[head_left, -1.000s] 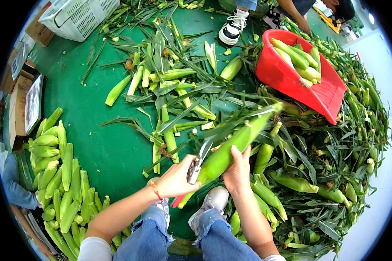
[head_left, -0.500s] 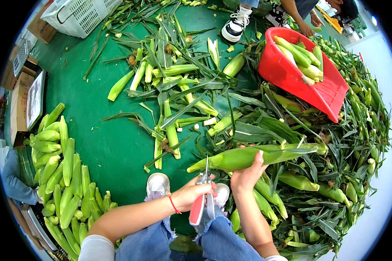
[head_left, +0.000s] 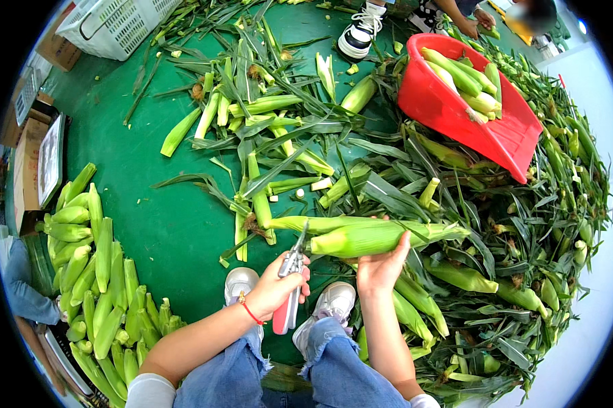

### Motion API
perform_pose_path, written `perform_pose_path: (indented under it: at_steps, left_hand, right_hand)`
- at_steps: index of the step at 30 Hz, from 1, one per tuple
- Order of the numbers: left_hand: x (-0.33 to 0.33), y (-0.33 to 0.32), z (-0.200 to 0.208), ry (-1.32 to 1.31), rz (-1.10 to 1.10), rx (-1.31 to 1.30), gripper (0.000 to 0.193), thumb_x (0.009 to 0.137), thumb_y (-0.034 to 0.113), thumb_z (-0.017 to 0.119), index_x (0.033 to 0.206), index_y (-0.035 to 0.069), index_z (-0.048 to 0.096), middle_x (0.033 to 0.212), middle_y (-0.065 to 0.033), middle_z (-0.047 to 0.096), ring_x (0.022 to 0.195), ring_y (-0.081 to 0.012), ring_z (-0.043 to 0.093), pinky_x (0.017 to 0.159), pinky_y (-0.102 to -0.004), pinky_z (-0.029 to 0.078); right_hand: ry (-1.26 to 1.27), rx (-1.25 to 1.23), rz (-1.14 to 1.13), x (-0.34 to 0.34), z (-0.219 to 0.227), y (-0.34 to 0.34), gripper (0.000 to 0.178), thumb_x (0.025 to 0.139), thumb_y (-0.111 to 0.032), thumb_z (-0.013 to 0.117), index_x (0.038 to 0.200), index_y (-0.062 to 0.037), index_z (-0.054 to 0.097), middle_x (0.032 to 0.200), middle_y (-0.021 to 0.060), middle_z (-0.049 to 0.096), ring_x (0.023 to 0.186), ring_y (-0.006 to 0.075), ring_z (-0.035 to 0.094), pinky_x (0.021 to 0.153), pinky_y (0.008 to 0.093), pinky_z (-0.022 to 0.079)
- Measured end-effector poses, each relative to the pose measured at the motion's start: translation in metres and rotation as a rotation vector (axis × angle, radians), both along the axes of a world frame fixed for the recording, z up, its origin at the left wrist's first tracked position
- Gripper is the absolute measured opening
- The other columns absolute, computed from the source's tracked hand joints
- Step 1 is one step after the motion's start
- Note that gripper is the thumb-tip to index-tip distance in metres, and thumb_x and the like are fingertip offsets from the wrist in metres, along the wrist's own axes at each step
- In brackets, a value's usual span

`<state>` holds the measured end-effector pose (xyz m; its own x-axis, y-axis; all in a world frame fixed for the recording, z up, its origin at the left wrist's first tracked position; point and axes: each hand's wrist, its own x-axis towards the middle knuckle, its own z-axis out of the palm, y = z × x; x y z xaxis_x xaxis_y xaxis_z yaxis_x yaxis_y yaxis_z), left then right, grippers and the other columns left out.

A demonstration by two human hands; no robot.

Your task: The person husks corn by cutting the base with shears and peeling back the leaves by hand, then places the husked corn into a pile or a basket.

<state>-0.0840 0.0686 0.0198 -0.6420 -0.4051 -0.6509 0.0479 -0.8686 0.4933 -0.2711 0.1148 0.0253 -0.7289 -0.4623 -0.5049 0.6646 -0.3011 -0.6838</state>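
A person's right hand (head_left: 381, 270) cradles a green ear of corn (head_left: 347, 241), thumb against it — the ear nearer the wearer than a red scoop (head_left: 509, 146) and to its left. The left hand (head_left: 276, 285) grips pruning shears (head_left: 291, 267) — blades just beside the ear's blunt end, farther left of the scoop.

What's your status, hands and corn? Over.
Left hand: gripping shears. Right hand: holding green corn near the blades. Loose leaves on floor ahead.
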Motion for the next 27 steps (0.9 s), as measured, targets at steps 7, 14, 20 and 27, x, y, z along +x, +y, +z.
perform_pose_path:
  at_steps: [7, 14, 20, 27]
  left_hand:
    - [-0.005, -0.026, 0.007, -0.049, 0.395, -0.408, 0.041, 0.075, -0.002, 0.048, 0.115, 0.008, 0.041, 0.093, -0.005, 0.05, 0.074, -0.0165, 0.056, 0.065, -0.0321, 0.05]
    - [0.014, -0.039, -0.023, -0.049, 0.062, 0.263, 0.028, 0.082, 0.014, 0.057, 0.108, 0.009, 0.049, 0.087, -0.006, 0.057, 0.076, -0.0207, 0.059, 0.072, -0.0385, 0.052]
    - [0.004, -0.005, 0.011, -0.126, -0.755, -0.61, 0.064, 0.075, 0.013, 0.063, 0.13, 0.001, 0.033, 0.097, -0.0087, 0.051, 0.089, -0.0193, 0.054, 0.08, -0.0299, 0.045]
    - [-0.011, -0.045, 0.034, -0.156, -0.677, -1.153, 0.082, 0.067, 0.018, 0.064, 0.136, -0.001, 0.023, 0.11, -0.0232, 0.043, 0.105, -0.0402, 0.045, 0.093, -0.0444, 0.037]
  right_hand:
    - [0.283, 0.161, 0.161, -0.02, -0.017, 0.019, 0.053, 0.091, -0.046, 0.051, 0.126, -0.0084, 0.038, 0.116, 0.0117, 0.054, 0.099, 0.0238, 0.057, 0.084, 0.0402, 0.049]
    - [-0.056, 0.176, 0.441, -0.025, -0.023, 0.026, 0.05, 0.095, -0.043, 0.045, 0.126, -0.004, 0.043, 0.11, 0.0127, 0.058, 0.097, 0.0247, 0.058, 0.086, 0.0401, 0.048]
    - [0.959, 0.673, 0.78, -0.043, 0.005, 0.018, 0.058, 0.078, -0.036, 0.07, 0.116, 0.0014, 0.048, 0.107, 0.0187, 0.056, 0.099, 0.0279, 0.056, 0.085, 0.0364, 0.044]
    - [0.888, 0.505, 1.077, -0.042, 0.019, 0.015, 0.054, 0.081, -0.028, 0.065, 0.121, 0.0003, 0.043, 0.103, 0.0196, 0.06, 0.096, 0.0268, 0.059, 0.084, 0.0376, 0.045]
